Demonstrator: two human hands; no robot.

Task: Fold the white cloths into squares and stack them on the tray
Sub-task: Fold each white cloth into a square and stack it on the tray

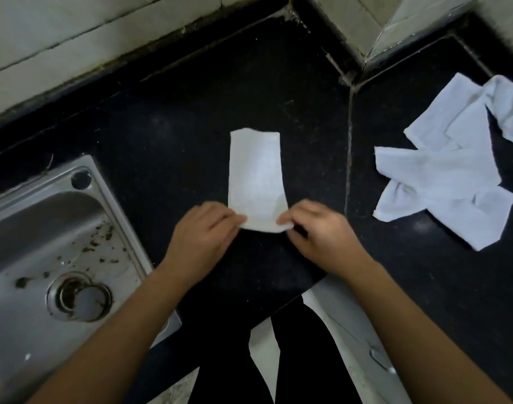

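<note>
A white cloth (255, 176), folded into a long narrow strip, lies on the black counter and runs away from me. My left hand (204, 231) pinches its near left corner. My right hand (319, 228) pinches its near right corner, which is lifted slightly off the counter. A pile of unfolded, crumpled white cloths (450, 161) lies on the counter at the right. No tray is in view.
A steel sink (54, 252) with a drain and dirt specks sits at the left, its rim close to my left forearm. Tiled walls (74, 39) and a wall corner bound the black counter (191, 118) at the back. The counter's front edge runs under my wrists.
</note>
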